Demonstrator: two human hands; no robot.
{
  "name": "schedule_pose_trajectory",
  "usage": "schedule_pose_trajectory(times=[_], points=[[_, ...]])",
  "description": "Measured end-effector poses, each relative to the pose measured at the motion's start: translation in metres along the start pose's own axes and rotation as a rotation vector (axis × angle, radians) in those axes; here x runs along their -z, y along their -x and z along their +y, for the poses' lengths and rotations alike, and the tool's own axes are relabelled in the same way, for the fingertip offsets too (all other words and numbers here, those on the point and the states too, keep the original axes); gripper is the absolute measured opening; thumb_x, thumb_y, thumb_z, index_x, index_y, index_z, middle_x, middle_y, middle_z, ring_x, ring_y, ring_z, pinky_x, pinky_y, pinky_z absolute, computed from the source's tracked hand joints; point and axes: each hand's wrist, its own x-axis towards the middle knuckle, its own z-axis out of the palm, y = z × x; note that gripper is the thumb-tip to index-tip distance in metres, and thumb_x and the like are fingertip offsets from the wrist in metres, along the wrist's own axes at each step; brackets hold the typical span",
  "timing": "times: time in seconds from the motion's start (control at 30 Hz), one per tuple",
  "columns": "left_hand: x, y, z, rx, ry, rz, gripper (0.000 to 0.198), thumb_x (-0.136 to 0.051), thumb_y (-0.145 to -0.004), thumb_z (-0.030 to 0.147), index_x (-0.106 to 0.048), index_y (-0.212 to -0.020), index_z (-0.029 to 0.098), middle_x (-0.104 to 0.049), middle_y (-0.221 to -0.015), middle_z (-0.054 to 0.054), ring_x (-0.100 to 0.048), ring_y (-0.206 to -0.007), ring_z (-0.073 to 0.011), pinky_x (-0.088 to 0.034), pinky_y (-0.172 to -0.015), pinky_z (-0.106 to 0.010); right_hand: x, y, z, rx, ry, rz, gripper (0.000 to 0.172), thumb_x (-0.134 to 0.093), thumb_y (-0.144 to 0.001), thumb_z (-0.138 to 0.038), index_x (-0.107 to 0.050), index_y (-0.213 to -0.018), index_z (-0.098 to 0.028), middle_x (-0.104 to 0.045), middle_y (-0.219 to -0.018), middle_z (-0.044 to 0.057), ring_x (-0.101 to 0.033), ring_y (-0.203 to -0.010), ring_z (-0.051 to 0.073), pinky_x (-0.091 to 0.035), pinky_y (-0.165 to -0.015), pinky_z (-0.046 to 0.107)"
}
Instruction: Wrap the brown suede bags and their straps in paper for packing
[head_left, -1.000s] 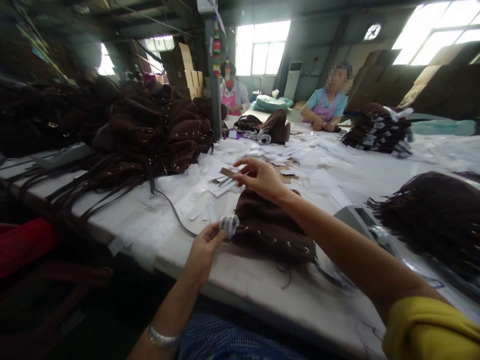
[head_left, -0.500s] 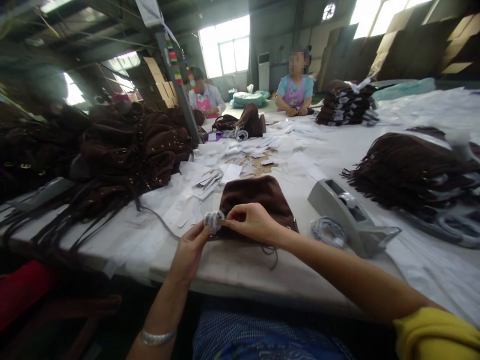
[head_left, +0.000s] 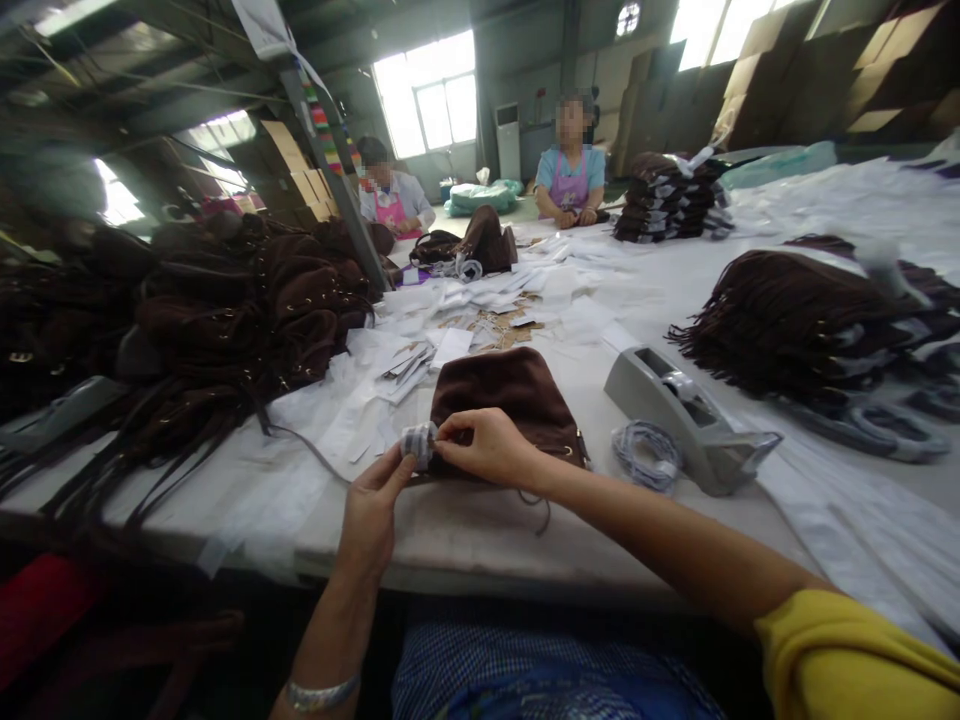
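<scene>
My left hand is closed on a small wrapped bundle, whitish and grey with shiny clear film around it. Thumb and fingertips of my right hand are pinched together at the bundle's right edge; whatever is between them is too small to make out. Just behind both hands a dark brown soft bag lies flat on the table, with small metal eyelets along its right side. A thin brown cord trails from under it. My right wrist crosses over the bag's near edge.
A grey tape dispenser and a wrapped coil lie to the right. Brown bags are heaped at left; fringed brown pieces are stacked at right. Papers litter the middle. Two people sit across the table.
The whole view has shifted slightly. My right fingertips have come closer against the bundle, and the tan bit seen between them earlier is now mostly hidden. My left hand keeps its hold.
</scene>
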Motion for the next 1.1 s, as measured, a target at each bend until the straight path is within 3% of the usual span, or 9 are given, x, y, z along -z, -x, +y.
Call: schedule_pose_trajectory(times=[0.17, 0.4, 0.63, 0.77, 0.87, 1.0, 1.1], points=[[-0.002, 0.003, 0.001, -0.071, -0.079, 0.104, 0.039, -0.081, -0.073, 0.032, -0.074, -0.109, 0.022, -0.074, -0.113, -0.004, -0.064, -0.116, -0.0269, -0.043, -0.109, -0.046, -0.005, -0.002, 0.008, -0.029, -0.064, -0.003, 0.016, -0.067, -0.083, -0.028, -0.077, -0.091, -0.018, -0.076, -0.084, 0.002, -0.069, -0.076, 0.016, -0.047, -0.068, 0.022], [-0.004, 0.009, -0.005, -0.171, -0.295, 0.192, 0.037, -0.078, -0.076, 0.033, -0.074, -0.111, 0.025, -0.074, -0.114, -0.002, -0.065, -0.114, -0.0269, -0.048, -0.105, -0.042, -0.007, -0.005, -0.002, -0.034, 0.201, 0.038, 0.012, -0.07, -0.075, -0.022, -0.078, -0.084, -0.02, -0.075, -0.081, 0.003, -0.067, -0.073, 0.016, -0.045, -0.065, 0.023], [-0.002, 0.005, -0.013, -0.226, -0.351, 0.25, 0.035, -0.076, -0.078, 0.034, -0.074, -0.112, 0.025, -0.074, -0.114, -0.003, -0.065, -0.114, -0.0274, -0.049, -0.103, -0.041, -0.01, -0.002, 0.01, -0.076, -0.141, -0.072, 0.02, -0.068, -0.083, -0.03, -0.078, -0.092, -0.015, -0.075, -0.081, 0.003, -0.067, -0.069, 0.015, -0.047, -0.062, 0.021], [-0.007, 0.008, -0.01, -0.234, -0.38, 0.211, 0.035, -0.075, -0.078, 0.036, -0.074, -0.112, 0.025, -0.074, -0.115, -0.002, -0.065, -0.114, -0.028, -0.049, -0.103, -0.041, -0.01, -0.004, 0.013, -0.014, -0.019, -0.003, 0.018, -0.069, -0.081, -0.025, -0.079, -0.093, -0.017, -0.076, -0.088, 0.004, -0.068, -0.078, 0.017, -0.048, -0.07, 0.023], [-0.012, 0.011, -0.003, -0.274, -0.407, 0.211, 0.033, -0.077, -0.077, 0.036, -0.075, -0.108, 0.024, -0.075, -0.11, -0.002, -0.066, -0.111, -0.0284, -0.049, -0.101, -0.039, -0.01, -0.009, 0.012, -0.004, 0.006, -0.006, 0.017, -0.068, -0.08, -0.023, -0.079, -0.091, -0.017, -0.074, -0.081, 0.003, -0.067, -0.073, 0.016, -0.047, -0.066, 0.022], [-0.012, 0.008, 0.002, -0.285, -0.366, 0.187, 0.032, -0.078, -0.076, 0.035, -0.074, -0.105, 0.023, -0.076, -0.103, -0.004, -0.068, -0.104, -0.0273, -0.051, -0.096, -0.038, -0.006, -0.011, 0.012, -0.138, -0.237, -0.122, 0.022, -0.069, -0.081, -0.031, -0.076, -0.091, -0.013, -0.072, -0.073, 0.002, -0.065, -0.063, 0.014, -0.047, -0.058, 0.02], [-0.01, 0.003, -0.003, -0.242, -0.267, 0.156, 0.033, -0.078, -0.075, 0.037, -0.072, -0.101, 0.019, -0.074, -0.1, -0.007, -0.069, -0.098, -0.026, -0.053, -0.091, -0.038, 0.0, -0.005, 0.013, -0.173, -0.381, -0.24, 0.029, -0.07, -0.081, -0.038, -0.077, -0.095, -0.014, -0.075, -0.082, 0.003, -0.068, -0.073, 0.017, -0.052, -0.068, 0.024]])
